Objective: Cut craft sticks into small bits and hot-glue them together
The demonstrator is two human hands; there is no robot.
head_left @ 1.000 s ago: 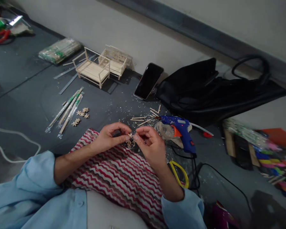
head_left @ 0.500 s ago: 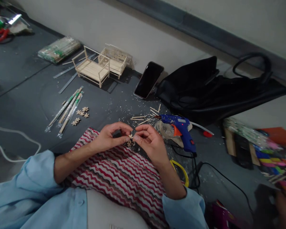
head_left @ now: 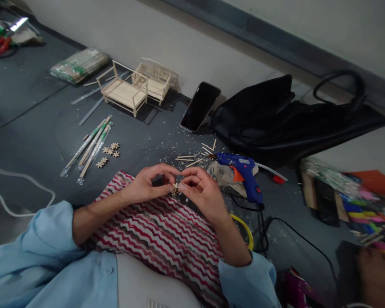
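My left hand (head_left: 151, 183) and my right hand (head_left: 201, 188) meet above the striped cloth (head_left: 154, 235), index fingertips together. Between the thumbs is a small pale wooden flower-shaped piece (head_left: 176, 187), pinched by both hands. Just beneath it some similar small pieces show, partly hidden. To the left, several wooden flower pieces (head_left: 111, 149) lie on the dark surface by wrapped sticks (head_left: 91, 149). A blue glue gun (head_left: 240, 167) rests right of my right hand, near short loose sticks (head_left: 186, 158).
Two miniature wooden benches (head_left: 125, 93) stand at the back near metal strips. A phone (head_left: 200, 107) leans beside a black bag (head_left: 259, 124). Yellow-handled scissors (head_left: 245, 229) and a black cord lie right of my forearm. Another person's blurred bare skin (head_left: 377, 273) shows lower right.
My index fingertips have closed together above the flower piece, which sits slightly lower. At the lower right, the other person's skin has come further into view.
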